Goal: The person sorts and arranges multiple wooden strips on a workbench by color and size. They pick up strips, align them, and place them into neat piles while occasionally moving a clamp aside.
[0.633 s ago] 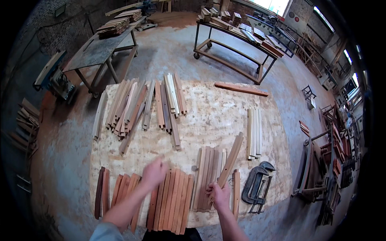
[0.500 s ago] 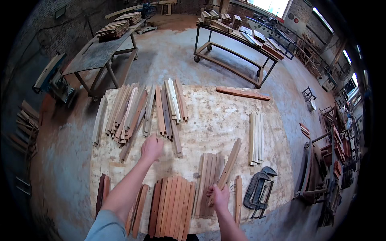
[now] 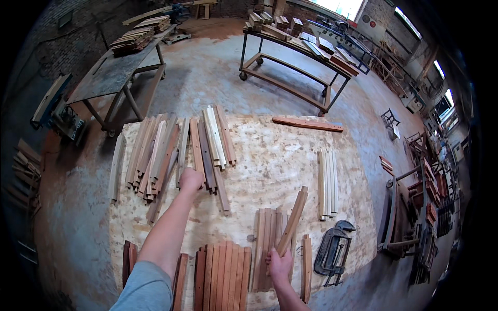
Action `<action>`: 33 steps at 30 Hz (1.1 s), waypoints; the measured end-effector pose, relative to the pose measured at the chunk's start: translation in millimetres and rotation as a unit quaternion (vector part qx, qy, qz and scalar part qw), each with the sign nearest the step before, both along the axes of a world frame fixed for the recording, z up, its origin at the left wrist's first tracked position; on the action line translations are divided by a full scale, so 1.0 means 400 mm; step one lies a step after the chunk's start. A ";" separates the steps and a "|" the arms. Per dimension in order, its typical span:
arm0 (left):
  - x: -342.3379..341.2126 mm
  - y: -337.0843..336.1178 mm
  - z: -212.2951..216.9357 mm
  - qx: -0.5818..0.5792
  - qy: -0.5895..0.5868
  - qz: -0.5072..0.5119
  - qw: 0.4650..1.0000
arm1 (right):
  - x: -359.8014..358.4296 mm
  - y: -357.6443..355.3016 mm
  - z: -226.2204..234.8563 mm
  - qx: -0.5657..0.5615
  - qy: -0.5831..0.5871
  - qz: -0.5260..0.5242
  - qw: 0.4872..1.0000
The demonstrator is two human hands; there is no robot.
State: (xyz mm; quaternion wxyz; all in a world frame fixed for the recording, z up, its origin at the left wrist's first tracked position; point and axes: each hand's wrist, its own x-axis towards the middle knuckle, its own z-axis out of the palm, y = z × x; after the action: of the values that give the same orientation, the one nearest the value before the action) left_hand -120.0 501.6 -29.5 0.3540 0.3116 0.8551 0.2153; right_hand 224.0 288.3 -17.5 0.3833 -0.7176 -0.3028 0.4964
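My right hand [image 3: 280, 264] is closed round the lower part of a light brown wooden strip [image 3: 294, 217], held tilted above a row of similar pale brown strips [image 3: 265, 243]. My left hand [image 3: 191, 179] reaches to the near ends of loose strips at the back left of the table. Its fingers look curled, but whatever they may hold is hidden. Just beyond it lie a reddish strip [image 3: 195, 140] and a greyish strip [image 3: 183, 142]. A dark brown strip [image 3: 207, 155] and two whitish strips [image 3: 214, 135] lie just right of it.
Reddish strips [image 3: 223, 274] lie side by side at the near edge of the worktable [image 3: 259, 155]. A dark C-clamp [image 3: 328, 256] and pale strips [image 3: 327, 184] lie at the right. A long red-brown bar [image 3: 308, 124] lies along the far edge. Wheeled tables [image 3: 101, 80] stand beyond.
My left hand has moved forward, up to the ends of the loose strips. My right hand still holds its strip, now a little more upright. The whole view has shifted slightly.
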 end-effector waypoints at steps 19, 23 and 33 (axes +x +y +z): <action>0.045 -0.008 -0.012 -0.060 -0.028 0.027 0.997 | -0.011 -0.010 0.014 0.029 -0.022 0.007 0.999; -0.011 -0.088 -0.001 0.046 -0.312 0.037 0.948 | -0.018 -0.012 0.030 0.040 -0.016 0.010 0.999; 0.062 -0.584 0.140 0.051 -0.604 0.140 0.783 | -0.011 -0.010 -0.001 0.038 -0.029 0.041 0.998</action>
State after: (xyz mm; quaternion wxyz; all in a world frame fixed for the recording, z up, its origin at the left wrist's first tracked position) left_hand -95.3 267.9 26.5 0.7477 0.0120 0.4880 0.4501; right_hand 219.7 284.4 -17.9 0.3810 -0.7038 -0.3615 0.4783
